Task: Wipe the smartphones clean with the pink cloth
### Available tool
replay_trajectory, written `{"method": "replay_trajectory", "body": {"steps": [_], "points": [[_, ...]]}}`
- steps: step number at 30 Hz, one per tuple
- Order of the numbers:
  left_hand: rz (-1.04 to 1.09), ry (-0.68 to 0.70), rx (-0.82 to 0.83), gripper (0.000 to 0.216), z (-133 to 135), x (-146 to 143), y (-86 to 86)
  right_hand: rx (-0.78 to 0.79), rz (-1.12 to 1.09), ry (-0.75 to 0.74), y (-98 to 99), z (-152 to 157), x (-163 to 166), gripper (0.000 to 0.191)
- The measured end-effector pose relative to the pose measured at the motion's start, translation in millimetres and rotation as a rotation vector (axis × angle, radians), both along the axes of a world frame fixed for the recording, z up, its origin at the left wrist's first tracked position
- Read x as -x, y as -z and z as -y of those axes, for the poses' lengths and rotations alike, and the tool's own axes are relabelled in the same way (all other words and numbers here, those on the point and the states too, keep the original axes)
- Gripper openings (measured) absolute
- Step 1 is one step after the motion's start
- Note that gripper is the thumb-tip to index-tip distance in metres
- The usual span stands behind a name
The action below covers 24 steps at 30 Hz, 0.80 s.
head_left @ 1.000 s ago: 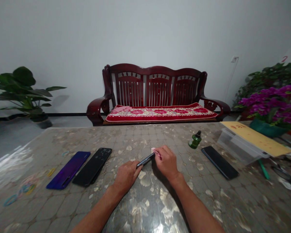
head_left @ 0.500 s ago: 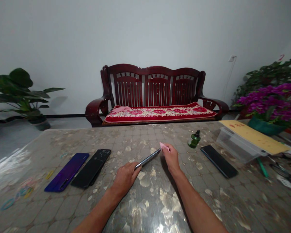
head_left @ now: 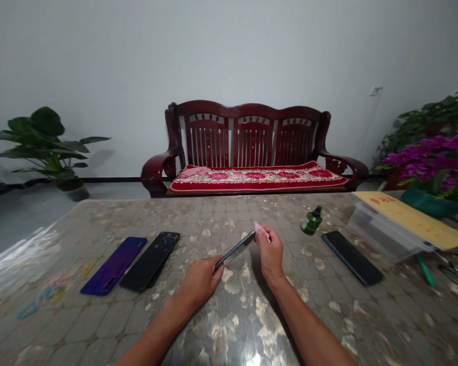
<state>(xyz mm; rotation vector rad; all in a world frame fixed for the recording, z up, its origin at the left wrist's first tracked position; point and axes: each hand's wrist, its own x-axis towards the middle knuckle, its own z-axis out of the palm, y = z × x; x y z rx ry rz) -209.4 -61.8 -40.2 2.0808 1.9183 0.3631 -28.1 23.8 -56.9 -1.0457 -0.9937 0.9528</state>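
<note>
My left hand (head_left: pixel 202 277) is closed around the near end of a smartphone (head_left: pixel 235 248), which is tilted and seen almost edge-on above the table. A small pink cloth (head_left: pixel 260 231) is pinched in my right hand (head_left: pixel 270 249), against the far end of that phone. To the left lie a blue-purple phone (head_left: pixel 114 265) and a black phone (head_left: pixel 150 260), side by side, with something dark under the black one. On the right another dark phone (head_left: pixel 351 257) lies flat near a green bottle (head_left: pixel 312 221) with a black top.
A clear plastic box (head_left: pixel 385 231) with a yellow sheet (head_left: pixel 408 216) on top stands at the right, beside potted purple flowers (head_left: pixel 438 162). Colourful bands (head_left: pixel 48 295) lie at the left of the patterned table (head_left: pixel 259 320). A wooden bench (head_left: pixel 252 132) stands behind.
The held phone has tilted slightly, showing more of its lower face. Both hands keep their grips, the cloth staying at the phone's far end. The whole view has shifted slightly.
</note>
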Motion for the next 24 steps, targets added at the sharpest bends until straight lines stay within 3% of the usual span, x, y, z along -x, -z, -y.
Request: {"method": "replay_trajectory", "body": {"steps": [4,9,13,21,24], "points": [[0.051,-0.001,0.027,0.027,1,-1,-4.1,-0.134,0.148,0.022,-5.3,12,4,0.032],[0.334,0.077,-0.026,0.038,-2,-7,-2.2,-0.373,0.370,-0.006,-26.5,35,10,0.018],[0.444,0.026,-0.076,0.026,-2,-11,1.6,-0.529,0.479,-0.087,-38.4,45,9,0.021],[0.473,0.050,-0.206,0.021,2,-9,9.5,-0.432,0.632,-0.049,-36.0,24,-7,0.019],[0.488,0.075,-0.236,0.023,3,-7,12.6,-0.471,0.617,-0.088,-39.9,29,-8,0.019]]}}
